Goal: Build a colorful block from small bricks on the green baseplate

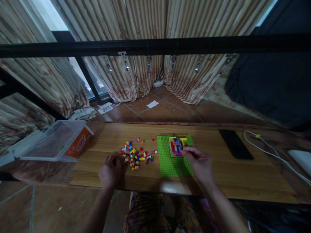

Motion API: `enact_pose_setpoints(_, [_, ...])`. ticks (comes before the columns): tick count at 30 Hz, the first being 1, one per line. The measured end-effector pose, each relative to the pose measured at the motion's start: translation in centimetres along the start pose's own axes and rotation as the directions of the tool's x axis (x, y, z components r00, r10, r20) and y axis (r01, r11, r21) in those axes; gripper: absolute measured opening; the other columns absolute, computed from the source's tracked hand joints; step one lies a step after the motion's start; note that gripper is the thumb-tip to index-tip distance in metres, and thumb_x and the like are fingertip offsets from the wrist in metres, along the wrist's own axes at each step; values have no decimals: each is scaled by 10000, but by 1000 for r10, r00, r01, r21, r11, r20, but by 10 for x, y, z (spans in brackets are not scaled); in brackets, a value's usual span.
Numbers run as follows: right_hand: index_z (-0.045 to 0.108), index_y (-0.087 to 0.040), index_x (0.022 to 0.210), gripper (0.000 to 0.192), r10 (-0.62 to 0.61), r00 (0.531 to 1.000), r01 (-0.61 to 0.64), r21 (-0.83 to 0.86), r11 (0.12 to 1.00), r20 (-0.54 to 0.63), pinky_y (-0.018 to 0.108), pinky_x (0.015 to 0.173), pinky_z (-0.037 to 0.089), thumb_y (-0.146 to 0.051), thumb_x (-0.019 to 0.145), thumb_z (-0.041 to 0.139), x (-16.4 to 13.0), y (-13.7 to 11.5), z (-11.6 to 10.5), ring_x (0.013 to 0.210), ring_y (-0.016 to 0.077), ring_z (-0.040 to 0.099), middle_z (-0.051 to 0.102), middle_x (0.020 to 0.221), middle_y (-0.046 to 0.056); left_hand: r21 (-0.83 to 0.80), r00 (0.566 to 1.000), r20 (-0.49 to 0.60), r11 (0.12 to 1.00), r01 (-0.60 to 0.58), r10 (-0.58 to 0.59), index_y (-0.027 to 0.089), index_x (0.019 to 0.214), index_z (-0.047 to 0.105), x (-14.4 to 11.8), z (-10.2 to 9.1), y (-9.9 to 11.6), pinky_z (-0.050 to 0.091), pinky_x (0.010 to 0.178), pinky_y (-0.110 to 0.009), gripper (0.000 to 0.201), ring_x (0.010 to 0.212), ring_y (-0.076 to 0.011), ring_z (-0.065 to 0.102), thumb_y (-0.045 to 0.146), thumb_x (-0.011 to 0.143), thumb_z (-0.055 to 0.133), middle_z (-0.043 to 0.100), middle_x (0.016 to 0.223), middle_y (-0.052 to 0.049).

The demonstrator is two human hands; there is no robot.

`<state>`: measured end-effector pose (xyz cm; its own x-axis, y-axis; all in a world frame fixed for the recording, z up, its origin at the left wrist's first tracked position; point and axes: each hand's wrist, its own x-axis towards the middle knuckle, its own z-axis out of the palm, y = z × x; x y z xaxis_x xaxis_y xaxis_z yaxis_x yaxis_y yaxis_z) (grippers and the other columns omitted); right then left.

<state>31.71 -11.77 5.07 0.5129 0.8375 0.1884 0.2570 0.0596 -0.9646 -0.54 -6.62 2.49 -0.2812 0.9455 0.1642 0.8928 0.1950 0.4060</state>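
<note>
1. At the block stack's [177, 145] near-right edge my right hand [199, 161] pinches its fingertips together; whether a brick sits between them I cannot tell.
2. I'd press straight down, studs aligned.
3. My left hand [111, 170], loosely curled, holds nothing beside the loose bricks [136, 155].
4. Hard glossy plastic stands on a studded green baseplate [173, 165], on a wood-grain table [243, 174].

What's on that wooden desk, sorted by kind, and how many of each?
Green baseplate: 1
Multicoloured brick block on it: 1
Pile of loose bricks: 1
Clear plastic box: 1
Black phone: 1
White cable: 1
Total: 6
</note>
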Motion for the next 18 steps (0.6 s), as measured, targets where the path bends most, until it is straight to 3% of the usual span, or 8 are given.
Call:
enact_pose_setpoints(2, [734, -202, 844, 177, 21, 1000, -21, -26, 999, -14, 364, 794, 508, -352, 769, 679, 11, 7, -10, 860, 207, 639, 683, 907, 55, 9, 1000, -2, 1000, -3, 3, 216, 972, 694, 1, 0, 0, 353, 597, -255, 247, 770, -179, 627, 309, 893, 479, 703, 1021, -47])
enact_pose_setpoints(5, [730, -202, 838, 180, -74, 996, 79, -126, 989, 48, 368, 805, 513, -344, 801, 625, 25, 8, -15, 874, 211, 641, 682, 918, 61, 24, 1000, 3, 1000, -8, 8, 218, 965, 692, 1, -1, 1, 348, 593, -256, 248, 777, -182, 627, 318, 895, 475, 698, 1029, -48])
enact_pose_setpoints(8, [714, -203, 903, 195, -166, 972, 204, -251, 946, 164, 361, 809, 524, -302, 835, 560, 37, 4, -11, 866, 203, 652, 687, 945, 66, 20, 1000, 14, 1000, -6, 5, 222, 964, 690, 1, -2, 1, 353, 596, -255, 245, 783, -182, 627, 315, 894, 475, 695, 1030, -46])
enact_pose_setpoints(11, [676, -209, 1044, 259, -182, 954, 258, -341, 904, 240, 354, 801, 535, -242, 841, 518, 44, 3, -4, 826, 190, 667, 694, 951, 64, 18, 1000, 17, 1000, -7, 7, 225, 964, 689, 1, -1, 1, 356, 599, -255, 245, 780, -182, 627, 314, 895, 472, 696, 1016, -44])
enact_pose_setpoints(18, [600, -199, 1190, 398, -199, 939, 318, -487, 814, 280, 382, 768, 548, -186, 804, 504, 51, 5, 3, 761, 207, 675, 706, 891, 60, 6, 999, -24, 1000, -25, 25, 235, 975, 687, 0, 4, -3, 353, 594, -251, 232, 777, -172, 632, 324, 890, 489, 700, 1018, -36])
